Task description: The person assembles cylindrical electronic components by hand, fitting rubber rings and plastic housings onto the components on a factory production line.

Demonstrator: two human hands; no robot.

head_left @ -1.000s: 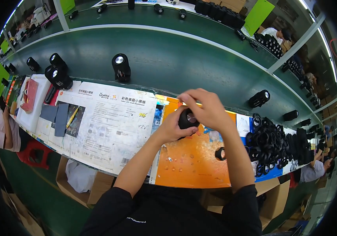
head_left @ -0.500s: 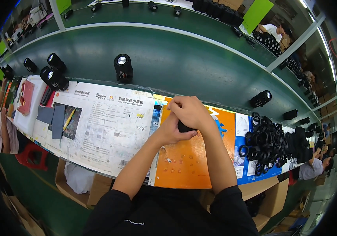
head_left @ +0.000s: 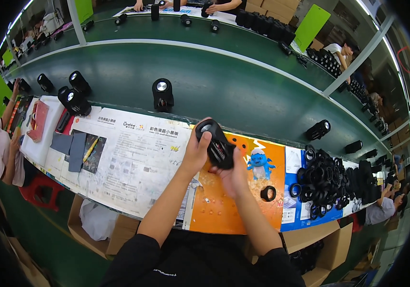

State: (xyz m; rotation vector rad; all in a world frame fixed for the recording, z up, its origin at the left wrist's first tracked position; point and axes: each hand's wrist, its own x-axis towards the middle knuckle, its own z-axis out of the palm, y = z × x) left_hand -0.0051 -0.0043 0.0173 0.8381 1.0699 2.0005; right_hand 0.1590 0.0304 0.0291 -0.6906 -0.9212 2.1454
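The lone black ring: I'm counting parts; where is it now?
In the head view, the lone black ring lies at right on the orange sheet, below the blue cartoon figure, between the right hand and the ring pile.

The wide head-worn fisheye view looks forward and down over the hands (head_left: 235, 176) and nearby worktop (head_left: 133, 155).

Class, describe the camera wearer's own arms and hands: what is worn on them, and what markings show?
Black short sleeves end near the elbows, leaving the forearms bare. The left hand and right hand are ungloved. Small pale lettering marks the black shirt.
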